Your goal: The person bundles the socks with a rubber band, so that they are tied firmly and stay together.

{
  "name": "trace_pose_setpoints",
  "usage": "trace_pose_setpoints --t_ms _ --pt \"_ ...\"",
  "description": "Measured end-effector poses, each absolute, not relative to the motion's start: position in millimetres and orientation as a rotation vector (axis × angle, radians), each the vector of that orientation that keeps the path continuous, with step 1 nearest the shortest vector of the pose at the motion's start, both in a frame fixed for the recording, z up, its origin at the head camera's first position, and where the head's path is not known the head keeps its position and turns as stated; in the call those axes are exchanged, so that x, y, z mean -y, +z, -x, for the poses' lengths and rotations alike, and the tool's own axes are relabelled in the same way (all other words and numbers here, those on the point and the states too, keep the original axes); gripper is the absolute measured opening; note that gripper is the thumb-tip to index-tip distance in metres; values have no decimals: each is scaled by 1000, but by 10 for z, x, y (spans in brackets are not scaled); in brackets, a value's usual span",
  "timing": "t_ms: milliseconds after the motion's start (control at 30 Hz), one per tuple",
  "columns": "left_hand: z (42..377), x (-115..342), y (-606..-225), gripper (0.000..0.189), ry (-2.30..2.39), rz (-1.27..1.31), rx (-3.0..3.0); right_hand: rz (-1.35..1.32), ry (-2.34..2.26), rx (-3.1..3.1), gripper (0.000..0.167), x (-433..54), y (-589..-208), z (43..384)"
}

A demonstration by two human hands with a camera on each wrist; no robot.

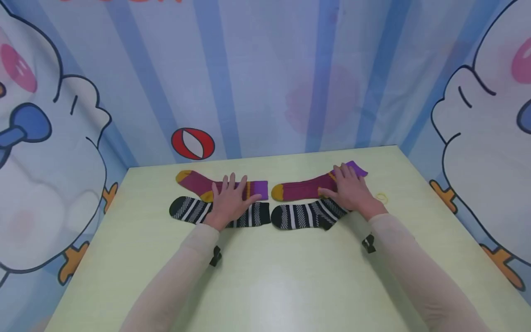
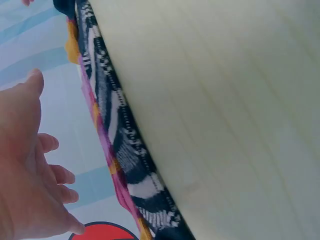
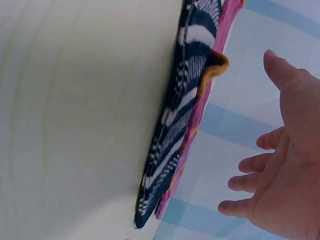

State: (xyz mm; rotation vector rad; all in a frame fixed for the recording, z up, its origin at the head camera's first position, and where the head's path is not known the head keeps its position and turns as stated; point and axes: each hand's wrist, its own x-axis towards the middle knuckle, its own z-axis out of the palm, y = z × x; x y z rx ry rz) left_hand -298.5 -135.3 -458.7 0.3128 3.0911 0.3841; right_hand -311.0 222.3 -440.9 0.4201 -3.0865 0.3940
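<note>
Two maroon socks with mustard toes and purple cuffs, the left maroon sock and the right maroon sock, lie flat along the table's far side. In front of them lie two black-and-white striped socks, the left striped sock and the right striped sock. My left hand, fingers spread, is over the left pair and hides part of both socks. Over the cuff end of the right pair is my right hand, its fingers extended. Both wrist views show the hands raised above the socks, holding nothing.
A thin yellow ring lies on the pale table to the right of the right hand. Small black pieces, one left and one right, show at the forearms. A printed curtain stands behind the table.
</note>
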Motion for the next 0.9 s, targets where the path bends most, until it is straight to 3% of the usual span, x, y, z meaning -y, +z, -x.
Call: trace_pose_setpoints --t_ms 900 --pt "2889 767 -4461 67 563 -574 -2939 -227 541 3238 85 -2554 -4521 3123"
